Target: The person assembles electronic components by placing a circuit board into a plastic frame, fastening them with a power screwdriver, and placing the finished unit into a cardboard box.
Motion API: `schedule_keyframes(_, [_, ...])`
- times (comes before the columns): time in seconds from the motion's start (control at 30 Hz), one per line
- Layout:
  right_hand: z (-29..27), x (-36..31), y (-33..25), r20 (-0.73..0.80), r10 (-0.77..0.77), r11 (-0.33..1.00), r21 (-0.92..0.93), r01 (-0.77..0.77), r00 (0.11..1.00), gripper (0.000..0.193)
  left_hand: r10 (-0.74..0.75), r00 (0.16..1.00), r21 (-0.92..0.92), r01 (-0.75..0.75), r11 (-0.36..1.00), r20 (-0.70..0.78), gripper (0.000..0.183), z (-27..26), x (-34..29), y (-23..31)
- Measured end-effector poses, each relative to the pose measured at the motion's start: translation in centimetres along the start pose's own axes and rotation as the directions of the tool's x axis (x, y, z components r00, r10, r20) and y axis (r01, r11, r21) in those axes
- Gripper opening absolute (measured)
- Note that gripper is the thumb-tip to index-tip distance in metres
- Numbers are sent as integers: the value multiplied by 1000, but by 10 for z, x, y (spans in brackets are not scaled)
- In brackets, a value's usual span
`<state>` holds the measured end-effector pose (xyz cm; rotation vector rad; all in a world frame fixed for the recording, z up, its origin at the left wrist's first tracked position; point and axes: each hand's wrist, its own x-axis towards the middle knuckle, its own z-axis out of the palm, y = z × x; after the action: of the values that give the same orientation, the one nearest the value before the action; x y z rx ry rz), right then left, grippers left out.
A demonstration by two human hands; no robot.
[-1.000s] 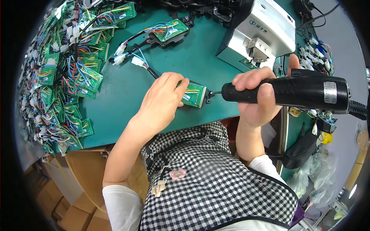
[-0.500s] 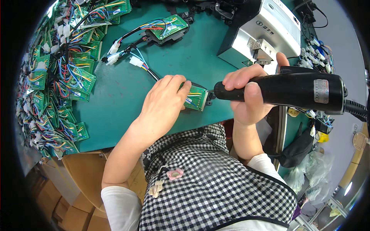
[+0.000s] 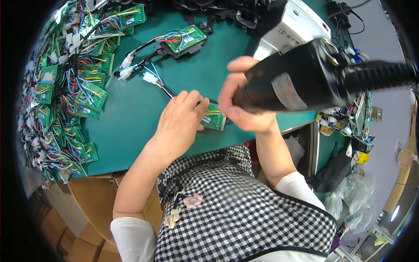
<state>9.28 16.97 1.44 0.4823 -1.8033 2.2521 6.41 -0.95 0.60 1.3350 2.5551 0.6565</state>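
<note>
My left hand is closed on a green circuit board near the front of the bench, holding it down with bent fingers. A dark part shows at the board's edge, and a bundle of wires with a white plug runs out beyond the hand. My right hand grips a black electric screwdriver, its cable end raised and tilted toward me. The screwdriver's tip is hidden behind my fingers, just right of the board, so I cannot tell whether it touches anything.
Wired green boards lie heaped along the left. Another board sits on a black housing at the back. A silver box-shaped machine stands back right, with black parts at the far edge. The screwdriver's coiled cable stretches right.
The screwdriver has swung from nearly level to steeply tilted, its back end rising. My right hand has moved left with it. My left hand and the board have shifted slightly left.
</note>
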Motion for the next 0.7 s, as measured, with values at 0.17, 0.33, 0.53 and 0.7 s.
schedule_keyframes(0.17, [-1, -4, -13, -49, 39, 999, 11, -38, 998, 66, -18, 999, -43, 17, 999, -32, 49, 0, -2, 2])
schedule_keyframes(0.33, [-44, 27, -75, -421, -569, 814, -166, 557, 706, 73, -104, 984, -57, 97, 994, -143, 54, 12, -4, 13])
schedule_keyframes(0.53, [-51, 36, -64, -361, -470, 853, -418, 311, 806, 61, -132, 964, -81, 116, 990, -232, 62, 15, -9, 11])
schedule_keyframes(0.7, [-13, -4, -55, -449, -371, 928, -144, 344, 813, 73, -139, 953, -124, 108, 986, -269, 50, 20, -16, 1])
